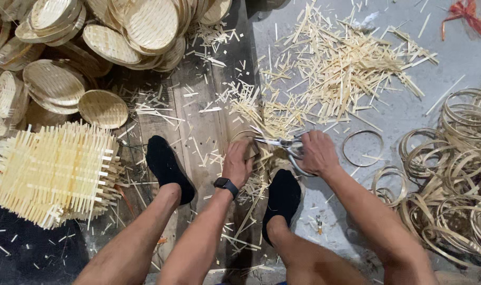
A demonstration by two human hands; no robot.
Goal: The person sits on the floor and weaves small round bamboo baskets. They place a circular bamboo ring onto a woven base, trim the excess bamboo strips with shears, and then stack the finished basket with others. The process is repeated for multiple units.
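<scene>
A wide scatter of pale bamboo offcuts (pixel 335 68) covers the grey floor (pixel 409 113) ahead of the person. To the upper left lies a heap of finished round woven trays (pixel 100 42), and below it a stack of untrimmed woven mats (pixel 56 171) with splint ends sticking out on every side. At the right edge sits a tangle of bamboo hoops (pixel 451 174), with one single hoop (pixel 363 148) lying apart, just beside the right hand.

The person's two black-socked feet rest on the floor – the left foot (pixel 166 166) on a wooden board (pixel 198 121), the right foot (pixel 282 198) near the offcuts.

Between the feet, the left hand (pixel 238 163), a dark watch (pixel 225 186) on its wrist, has its fingers closed around a small woven piece (pixel 249 143), largely hidden by the hand. The right hand (pixel 317 153) grips the handles of metal scissors (pixel 280 143), fingers wrapped through them – the blades point left and meet the woven piece's edge.
</scene>
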